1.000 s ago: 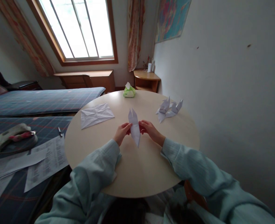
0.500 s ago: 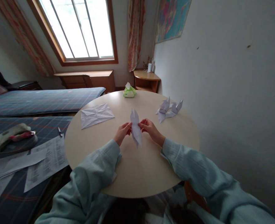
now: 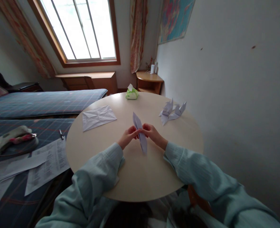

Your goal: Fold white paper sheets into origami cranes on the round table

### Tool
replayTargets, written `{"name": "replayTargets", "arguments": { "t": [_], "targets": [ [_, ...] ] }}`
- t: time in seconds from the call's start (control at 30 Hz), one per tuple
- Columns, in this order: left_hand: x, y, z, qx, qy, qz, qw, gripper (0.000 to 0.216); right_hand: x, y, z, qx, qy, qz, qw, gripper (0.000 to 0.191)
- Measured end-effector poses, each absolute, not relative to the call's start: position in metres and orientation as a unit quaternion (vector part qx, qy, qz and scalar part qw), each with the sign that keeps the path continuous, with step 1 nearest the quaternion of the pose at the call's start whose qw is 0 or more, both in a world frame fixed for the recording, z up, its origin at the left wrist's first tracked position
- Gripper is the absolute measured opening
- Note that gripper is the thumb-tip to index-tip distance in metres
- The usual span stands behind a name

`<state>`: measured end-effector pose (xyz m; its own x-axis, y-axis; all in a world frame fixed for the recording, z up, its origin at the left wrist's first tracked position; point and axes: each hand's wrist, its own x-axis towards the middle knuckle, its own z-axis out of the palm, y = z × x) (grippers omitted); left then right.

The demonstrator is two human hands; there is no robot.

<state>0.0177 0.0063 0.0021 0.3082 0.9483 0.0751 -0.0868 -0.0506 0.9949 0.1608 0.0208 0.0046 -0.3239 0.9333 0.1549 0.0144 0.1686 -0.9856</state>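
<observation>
A narrow piece of folded white paper (image 3: 143, 143), pointed at its far end, is held up over the round table (image 3: 144, 180). My left hand (image 3: 128, 136) pinches its left side near the middle. From the other side my right hand (image 3: 153, 134) grips the same folded paper, thumb and fingers closed on it. Both thumbs meet close together at the paper's middle, and some fingertips are hidden behind it.
A creased white sheet (image 3: 99, 117) lies on the table's left. Folded paper figures (image 3: 173, 111) stand at the right. A green tissue pack (image 3: 131, 93) sits at the far edge. Beside the table, a bed holds printed sheets (image 3: 47, 164), a pen (image 3: 61, 134) and a bag (image 3: 11, 139).
The folded paper has become narrower, its two separate far points now together as one. My hands have drawn closer to each other and slightly nearer to me.
</observation>
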Motion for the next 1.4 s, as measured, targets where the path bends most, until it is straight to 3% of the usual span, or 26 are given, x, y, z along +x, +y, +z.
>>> {"name": "replayTargets", "arguments": {
  "t": [0.43,0.73,1.13,1.4],
  "targets": [
    [0.018,-0.001,0.010,0.587,0.335,0.435,0.596,0.036,0.159,0.015,0.008,-0.317,-0.600,0.610,0.409,0.031],
    [0.019,0.005,0.002,0.507,0.356,0.470,0.628,0.039,0.157,0.019,0.003,-0.330,-0.561,0.597,0.469,0.019],
    [0.014,0.007,0.003,0.440,0.397,0.478,0.649,0.033,0.159,0.018,0.004,-0.314,-0.573,0.592,0.472,0.041],
    [0.013,0.010,0.000,0.488,0.435,0.533,0.537,0.038,0.160,0.021,0.000,-0.373,-0.560,0.596,0.439,0.045]
  ]
}}
